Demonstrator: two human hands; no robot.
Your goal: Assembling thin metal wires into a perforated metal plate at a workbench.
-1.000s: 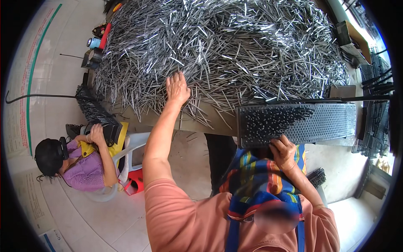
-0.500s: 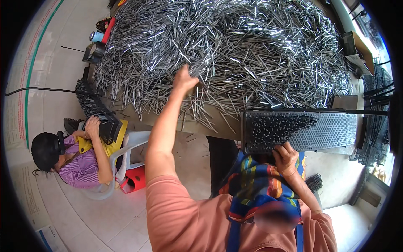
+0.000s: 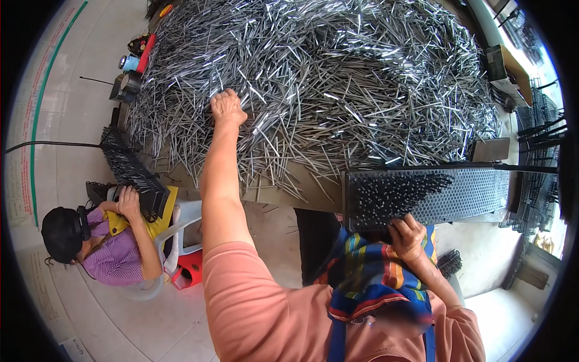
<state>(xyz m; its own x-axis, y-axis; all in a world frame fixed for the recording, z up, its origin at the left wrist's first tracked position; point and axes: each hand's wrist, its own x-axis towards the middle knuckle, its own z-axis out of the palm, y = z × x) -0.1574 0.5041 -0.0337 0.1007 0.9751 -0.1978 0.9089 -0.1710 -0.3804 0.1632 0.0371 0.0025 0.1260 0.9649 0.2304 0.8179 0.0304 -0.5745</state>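
Observation:
A big heap of thin grey metal rods (image 3: pixel 374 90) spreads over the table. Stretched far forward, my left hand (image 3: pixel 228 107) lies on the heap's left part with its fingers curled down among the rods; its fingertips are hidden, and no rod shows in its grasp. In front of my body, a long perforated tray (image 3: pixel 470 190) leans at the table's near edge. Its left part is packed with dark upright rods (image 3: pixel 392 193), while bare holes show on the right. My right hand (image 3: pixel 408 235) is closed on the tray's near edge with bent fingers.
At the left, a co-worker (image 3: pixel 120 247) in a purple striped top sits by a grey plastic chair (image 3: pixel 175 226), hands at another rod-filled tray (image 3: pixel 129 166). A cardboard box (image 3: pixel 509 72) and black racks (image 3: pixel 537 151) stand at the right. A red container (image 3: pixel 190 271) is on the floor.
My left hand has moved left across the heap, its fingers now curled among the rods. My right hand stays at the tray's near edge. The whole view has shifted slightly.

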